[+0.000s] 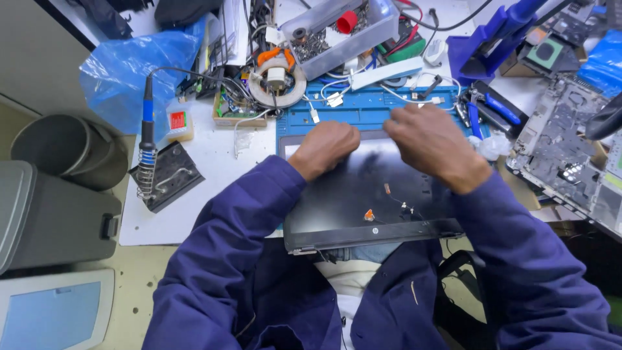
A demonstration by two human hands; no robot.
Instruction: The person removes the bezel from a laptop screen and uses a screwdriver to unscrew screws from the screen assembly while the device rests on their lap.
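Note:
A dark, glossy laptop screen panel lies flat on a blue work mat, its hinge edge toward me. My left hand is closed into a fist resting on the panel's far left part. Over the far right part my right hand is curled, fingers bent down at the panel's top edge. Whether either hand grips anything small is hidden. Thin wires with orange tips lie on the panel near its hinge. Both arms wear dark blue sleeves.
A soldering iron in its coil stand sits left on the white table. Behind the mat are a round coil part, a clear parts box, cables and blue-handled tools. A stripped laptop chassis lies right. Grey bins stand left.

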